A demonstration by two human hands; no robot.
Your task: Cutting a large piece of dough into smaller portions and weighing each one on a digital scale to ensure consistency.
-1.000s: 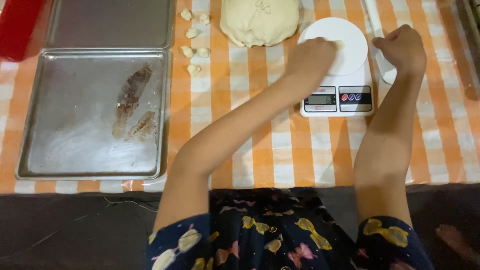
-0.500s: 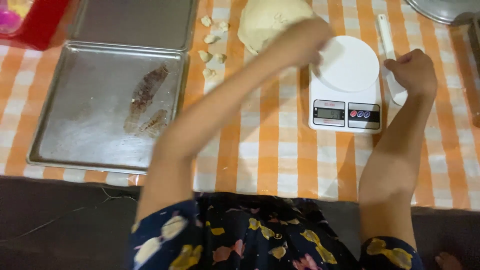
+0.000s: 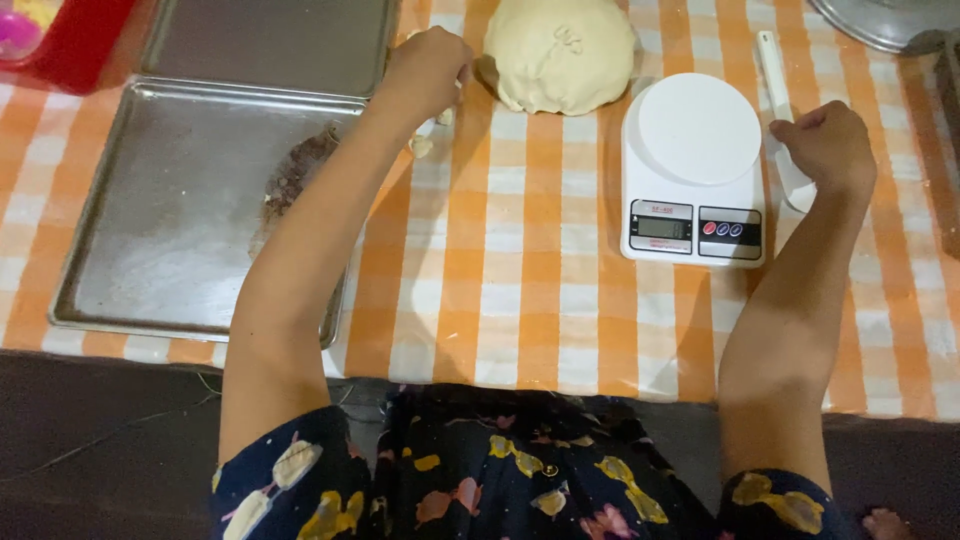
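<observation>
While both hands curl shut, an orange-checked counter [image 3: 520, 300] fills the frame.
Left hand [image 3: 425, 65] has left the scale [image 3: 692, 170] for dough bits [image 3: 422, 146] upper centre beside the dough mound [image 3: 560, 55]; right hand [image 3: 825, 145] grips a white scraper [image 3: 780, 110].

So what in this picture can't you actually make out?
- Head view: the left hand covers the small dough pieces beside the dough mound; whether it grips one is hidden.
- The right hand hides the middle of the white scraper; its grip can't be judged.
- The scale display is too small to read.
- The red container and metal bowl are cut off by the top edge.
</observation>
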